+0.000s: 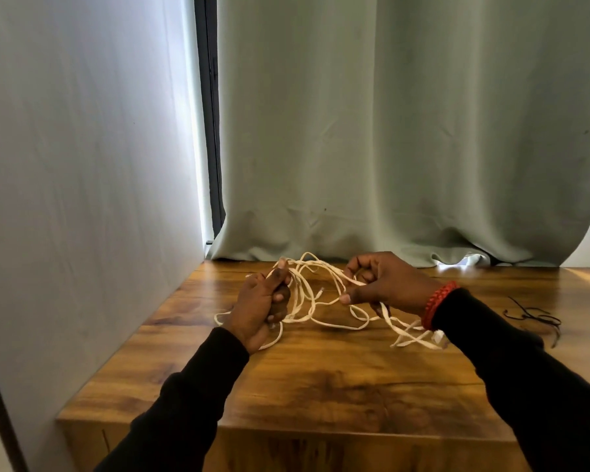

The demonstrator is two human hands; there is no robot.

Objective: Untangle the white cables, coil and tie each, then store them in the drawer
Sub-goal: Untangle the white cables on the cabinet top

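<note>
While the left hand fists a bunch of white cables as anchor, the right hand pinches one strand, drawing it from the tangle sagging between both grips onto the tabletop.

No text, label or number can be read anywhere — cables, table and curtain all bare.

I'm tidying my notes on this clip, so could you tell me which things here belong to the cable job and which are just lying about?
Part of the job:
- white cables, tangled
- left hand, gripping a bunch
- right hand, pinching a strand

Just there:
- thin black cords on the wooden table
- curtain
- red bracelet
</note>
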